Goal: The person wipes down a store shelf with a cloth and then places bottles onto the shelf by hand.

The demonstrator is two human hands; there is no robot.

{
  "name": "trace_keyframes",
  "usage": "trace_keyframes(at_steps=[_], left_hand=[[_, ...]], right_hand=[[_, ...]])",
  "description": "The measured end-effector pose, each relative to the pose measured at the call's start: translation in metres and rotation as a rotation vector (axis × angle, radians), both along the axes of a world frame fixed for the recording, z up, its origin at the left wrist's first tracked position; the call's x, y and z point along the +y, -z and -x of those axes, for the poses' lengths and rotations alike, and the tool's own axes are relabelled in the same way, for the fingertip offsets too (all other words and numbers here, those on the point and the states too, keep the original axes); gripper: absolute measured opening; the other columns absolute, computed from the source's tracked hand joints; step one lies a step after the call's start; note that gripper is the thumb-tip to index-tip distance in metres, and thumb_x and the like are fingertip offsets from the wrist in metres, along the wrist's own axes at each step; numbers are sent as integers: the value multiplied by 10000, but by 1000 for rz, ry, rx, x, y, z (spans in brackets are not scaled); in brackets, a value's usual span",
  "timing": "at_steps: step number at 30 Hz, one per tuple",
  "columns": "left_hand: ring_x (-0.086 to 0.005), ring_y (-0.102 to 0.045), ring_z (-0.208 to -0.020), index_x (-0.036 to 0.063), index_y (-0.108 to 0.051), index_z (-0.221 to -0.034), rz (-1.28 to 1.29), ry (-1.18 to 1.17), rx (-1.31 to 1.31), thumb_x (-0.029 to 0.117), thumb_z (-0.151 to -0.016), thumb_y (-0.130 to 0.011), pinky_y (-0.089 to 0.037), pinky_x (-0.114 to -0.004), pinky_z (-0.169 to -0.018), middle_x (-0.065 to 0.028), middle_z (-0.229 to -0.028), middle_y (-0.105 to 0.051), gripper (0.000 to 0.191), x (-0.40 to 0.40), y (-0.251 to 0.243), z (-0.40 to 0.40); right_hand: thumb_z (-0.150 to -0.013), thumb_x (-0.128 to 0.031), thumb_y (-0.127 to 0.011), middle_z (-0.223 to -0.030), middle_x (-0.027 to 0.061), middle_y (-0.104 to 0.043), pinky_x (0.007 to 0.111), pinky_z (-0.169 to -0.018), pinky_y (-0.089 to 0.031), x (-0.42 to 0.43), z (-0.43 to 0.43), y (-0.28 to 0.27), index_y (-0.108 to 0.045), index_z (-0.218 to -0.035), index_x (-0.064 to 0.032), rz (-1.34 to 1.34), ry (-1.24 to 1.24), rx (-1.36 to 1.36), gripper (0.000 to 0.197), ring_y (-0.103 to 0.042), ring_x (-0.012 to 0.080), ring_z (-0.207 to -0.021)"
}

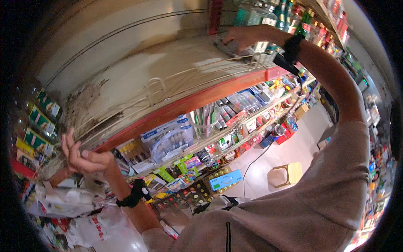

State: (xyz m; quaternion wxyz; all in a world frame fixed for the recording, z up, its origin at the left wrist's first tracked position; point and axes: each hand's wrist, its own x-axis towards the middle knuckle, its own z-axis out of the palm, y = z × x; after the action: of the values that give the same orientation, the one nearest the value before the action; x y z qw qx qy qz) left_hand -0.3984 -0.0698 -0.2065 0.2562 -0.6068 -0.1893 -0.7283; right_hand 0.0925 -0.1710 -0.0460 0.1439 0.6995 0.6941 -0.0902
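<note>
My right hand (247, 36) reaches over the top shelf board (185, 60), fingers bent down onto what looks like a dark grey cloth (225, 48). How firmly it grips is blurred. Glass bottles (303, 23) stand beside that forearm. At the left end of the shelf, my left hand (86, 157) hangs palm up with loosely curled fingers and nothing in it. Green-labelled containers (42, 119) are close to its left. Dark dirt (85, 100) marks the board between the hands. Black bands circle both wrists.
A wire guard rail (156, 89) and a red shelf edge (189, 107) run along the board's front. Below hang packaged goods (171, 141). Cartons (225, 180), a wooden stool (292, 173) and a black cable (248, 167) are on the floor. White plastic bags (63, 200) lie lower left.
</note>
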Motion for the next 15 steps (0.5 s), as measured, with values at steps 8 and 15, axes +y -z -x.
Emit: trace_keyframes(at_steps=[8,15], left_hand=[[-414,-601,-1169,22,-488,-1014,107,-80,24,242,-1059,-323,-373,-508,-1055,-237,-1134,-708,278,-9,1,7],[-267,-612,-1225,122,-548,-1006,190,-61,-48,227,-983,-398,-287,-385,-964,-34,-1161,-743,185,-9,9,19]], right_hand=[[-685,-250,-844,-1221,149,-638,385,-976,-477,-34,55,-27,-650,-1285,-31,-57,286,28,668,-575,269,-1164],[-669,-132,-860,-1296,105,-630,434,-1056,-438,52,185,-2,-667,-1277,-79,-81,-80,346,639,-562,243,-1212]])
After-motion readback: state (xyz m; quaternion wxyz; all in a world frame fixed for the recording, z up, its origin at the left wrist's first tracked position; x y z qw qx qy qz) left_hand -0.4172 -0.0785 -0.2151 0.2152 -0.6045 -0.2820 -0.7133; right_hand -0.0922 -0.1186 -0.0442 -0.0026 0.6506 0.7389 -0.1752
